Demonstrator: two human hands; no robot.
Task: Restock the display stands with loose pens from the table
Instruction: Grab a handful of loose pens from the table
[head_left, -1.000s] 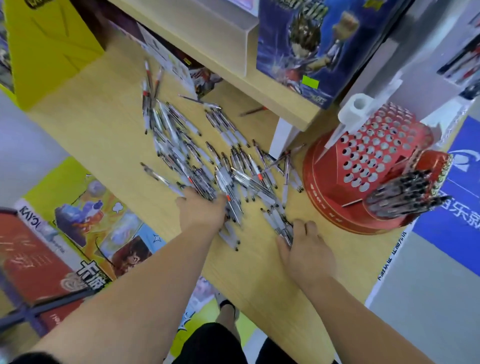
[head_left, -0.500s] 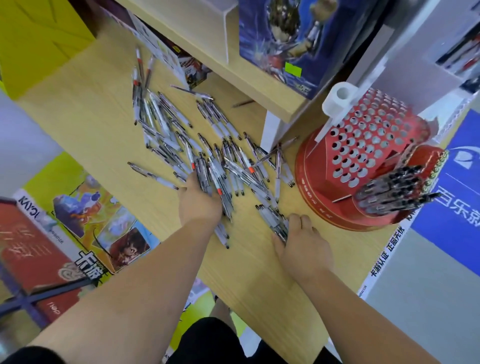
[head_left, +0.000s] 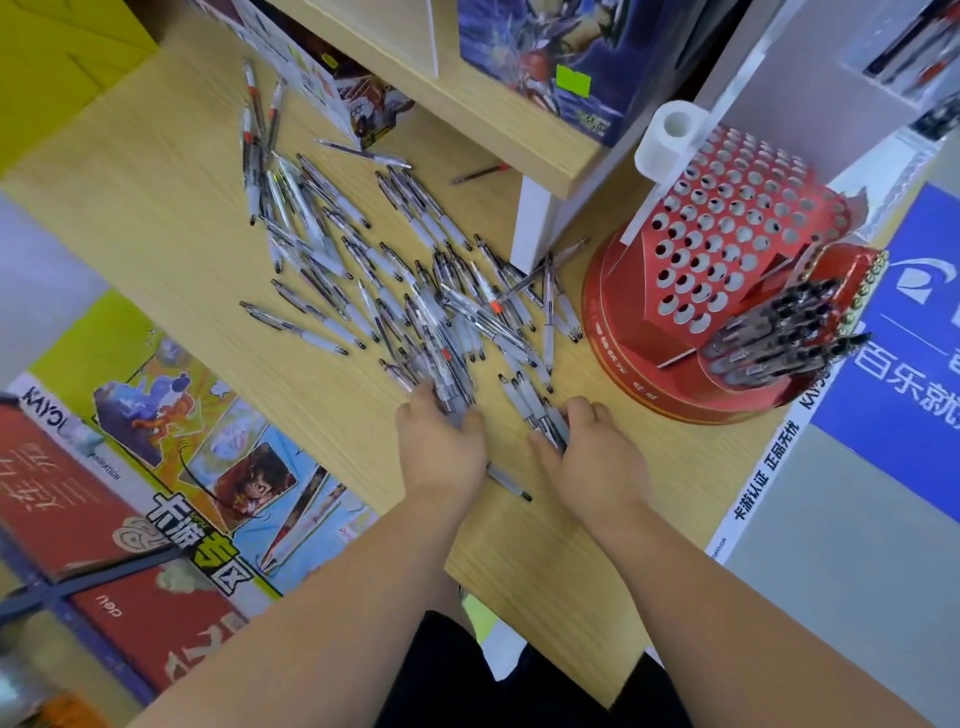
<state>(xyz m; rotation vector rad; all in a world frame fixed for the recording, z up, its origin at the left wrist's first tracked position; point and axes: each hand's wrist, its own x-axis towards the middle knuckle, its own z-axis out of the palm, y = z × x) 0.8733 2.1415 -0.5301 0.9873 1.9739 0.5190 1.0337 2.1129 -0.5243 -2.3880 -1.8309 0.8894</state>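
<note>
Closing in on each other vs a sec ago: the gap btwn the hands has shrunk, w/ the left hand (head_left: 441, 452) shifted toward the right hand (head_left: 597, 457) at the near end of the loose pens (head_left: 395, 291). Left hand lies knuckles-up on the pile's near tip, fingers bent down onto pens; can't tell if they're actually wrapped round any. Right hand has thumb and fingers curled round a small bunch that's still down on the wood. Rest of the pile looks unmoved. Reads as the gather step: raking a handful together before loading. Nothing's lifted yet, so the task is early, w/ most stock still lying loose.

Surface (head_left: 156, 208) is a pale wood-grain top, w/ pens fanned across its middle from far left to just beside the display stand (head_left: 727, 270). Colourful poster panel (head_left: 182, 441) shows below it on the left, blue sign (head_left: 909, 338) on the right. Shelf (head_left: 493, 119) of the same wood overhangs the far side on a white upright, w/ a blue printed box (head_left: 545, 57) on top. Stand is red w/ a round base and a sloped face full of holes, nearly all empty. A cluster of dark pens (head_left: 779, 338) sits in its lower right part. White paper roll (head_left: 670, 137) is just behind the stand. One stray pen (head_left: 511, 486) lies btwn the wrists, and a red-ended pen (head_left: 478, 174) lies apart under the shelf.
</note>
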